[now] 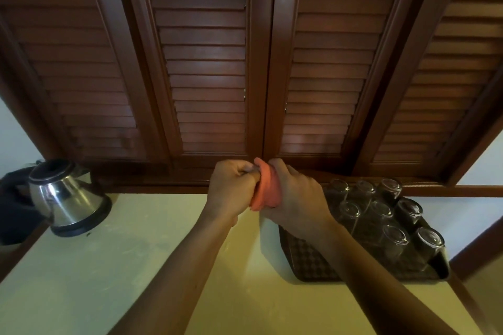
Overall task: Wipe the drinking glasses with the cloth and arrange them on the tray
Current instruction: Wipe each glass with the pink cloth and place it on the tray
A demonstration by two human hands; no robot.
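Fingers of my left hand [231, 187] are curled tight, like a fist, and between them I see only a small pale glint, so I cannot tell for sure if a drinking glass is inside. Fingers of my right hand [292, 193] are also curled, and they grip the soft orange cloth [265, 189], which is bunched between both my hands and touches the knuckles of the left one. Both hands are held together above the back edge of the pale yellow-green countertop [141, 247], in front of the dark brown wooden louvered shutters [206, 62].

To my right, on the countertop, lies the dark rectangular tray with a small checked pattern [307, 261]. On it stand the clear drinking glasses [381, 215], all upside down with the bases up. They are in rows, close beside each other, and they fill the far and right part of the tray. I count about nine, but my right forearm covers a part of the tray, so the number is not certain. The near left part of the tray is bare.

To my left, near the back corner of the countertop, stands a shiny steel electric kettle with a black base and black lid [65, 198]. It is well apart from my hands and from the tray.
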